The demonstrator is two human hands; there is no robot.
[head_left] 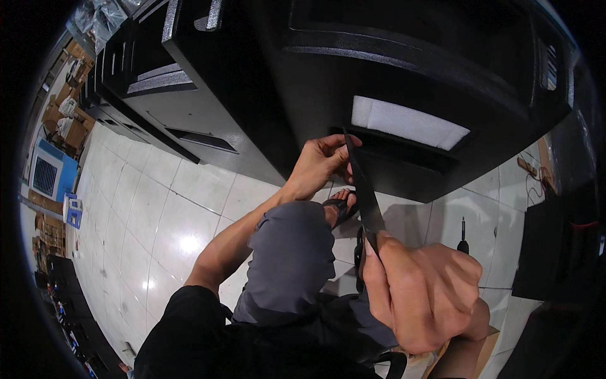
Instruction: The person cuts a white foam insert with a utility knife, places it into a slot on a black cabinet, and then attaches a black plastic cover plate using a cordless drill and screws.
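A thin black strip [364, 189] spans the gap between my two hands, one end near the cabinet and the other close to me. My right hand [423, 290] pinches its near end between thumb and fingers. At the far end, the fingers of my left hand [322, 164] are closed around the strip's tip, partly hidden behind it. Just beyond stands a large black cabinet [315, 88] with a textured finish. On its face is a white foam pad [410, 121], and below that runs a dark recessed slot [404, 151], beside my left fingertips.
More black cabinets [189, 114] stand in a row to the left. A screwdriver [463, 243] is on the tiled floor [189, 202] at right. My grey-trousered knee [290, 259] and sandalled foot [341, 205] are below my hands. A blue-and-white unit [49, 169] stands far left.
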